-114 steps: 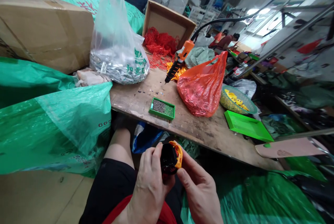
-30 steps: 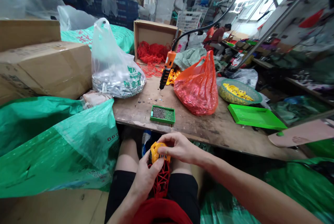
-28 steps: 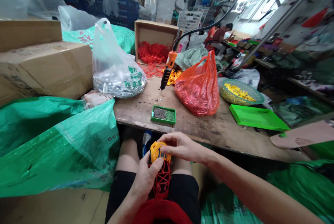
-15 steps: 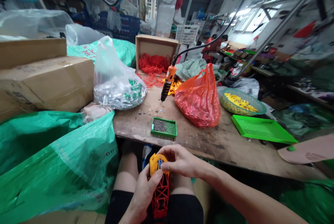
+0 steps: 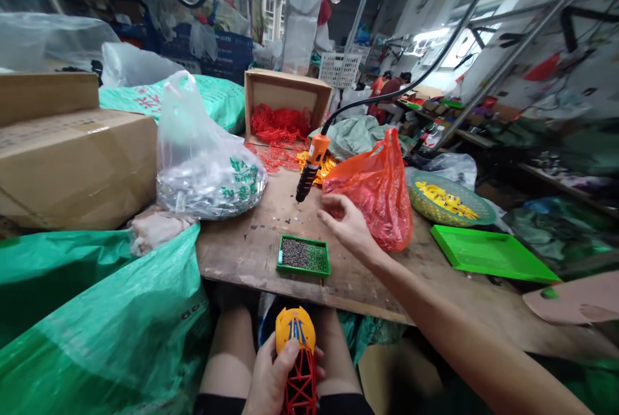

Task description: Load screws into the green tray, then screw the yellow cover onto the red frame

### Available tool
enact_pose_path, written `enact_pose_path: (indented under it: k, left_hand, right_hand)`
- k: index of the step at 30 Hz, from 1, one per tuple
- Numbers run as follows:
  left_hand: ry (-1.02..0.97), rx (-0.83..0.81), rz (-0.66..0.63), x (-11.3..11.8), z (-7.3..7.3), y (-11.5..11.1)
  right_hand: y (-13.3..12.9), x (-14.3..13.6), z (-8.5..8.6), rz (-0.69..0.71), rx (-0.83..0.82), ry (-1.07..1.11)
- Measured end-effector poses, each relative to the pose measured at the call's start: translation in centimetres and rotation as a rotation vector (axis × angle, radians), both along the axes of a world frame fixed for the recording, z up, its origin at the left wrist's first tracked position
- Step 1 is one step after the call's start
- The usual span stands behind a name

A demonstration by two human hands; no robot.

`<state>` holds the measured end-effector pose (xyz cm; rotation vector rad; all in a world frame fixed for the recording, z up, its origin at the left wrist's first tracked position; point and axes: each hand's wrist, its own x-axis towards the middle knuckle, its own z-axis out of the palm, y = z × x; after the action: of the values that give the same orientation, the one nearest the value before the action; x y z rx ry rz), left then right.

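Observation:
Over my lap, my left hand (image 5: 275, 373) is closed round a toy car body (image 5: 296, 328) with a yellow-orange shell and a red lattice frame. The thumb presses on the shell. My right hand (image 5: 349, 225) is stretched out above the table, fingers apart and holding nothing. Close to its fingertips hangs an orange and black electric screwdriver (image 5: 313, 167), tip down on a black cable. Below it lies a small green tray (image 5: 304, 270) of tiny dark screws. Just behind my right hand stands a red plastic bag (image 5: 393, 209) of red parts.
A clear bag of silvery parts (image 5: 213, 186) and a cardboard box (image 5: 77, 164) stand left. Red pieces spill from an open carton (image 5: 290, 80) at the back. Right are a basket of yellow parts (image 5: 447, 199) and a bright green tray (image 5: 493, 254). People (image 5: 389, 89) sit far behind.
My right hand has let go of the toy car body and moved up and forward towards the screwdriver. My left hand still holds the car body, now slightly lower in view.

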<state>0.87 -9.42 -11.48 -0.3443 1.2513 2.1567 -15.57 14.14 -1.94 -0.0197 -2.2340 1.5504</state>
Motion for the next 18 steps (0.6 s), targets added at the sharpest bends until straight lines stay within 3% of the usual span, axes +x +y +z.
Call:
enact_pose_path:
  k: [2, 5, 9, 13, 18]
  left_hand:
    - [-0.025, 0.020, 0.012, -0.2, -0.2, 0.3]
    - [-0.025, 0.029, -0.005, -0.6, -0.6, 0.9]
    - [-0.009, 0.023, -0.023, -1.2, -1.6, 1.8]
    - [-0.007, 0.019, -0.016, -1.6, -2.3, 2.5]
    - [-0.029, 0.002, -0.069, -1.9, -2.1, 2.4]
  right_hand:
    - [-0.1, -2.9, 0.7, -0.012, -0.030, 0.122]
    - [-1.2, -6.7, 2.1, 0.103, -0.087, 0.237]
    - [-3.2, -10.0, 3.7, 0.166, -0.176, 0.276]
    - [-4.0, -9.2, 4.4, 0.063, -0.250, 0.299]
    - [-3.0, -4.3, 4.0, 0.074, -0.256, 0.310]
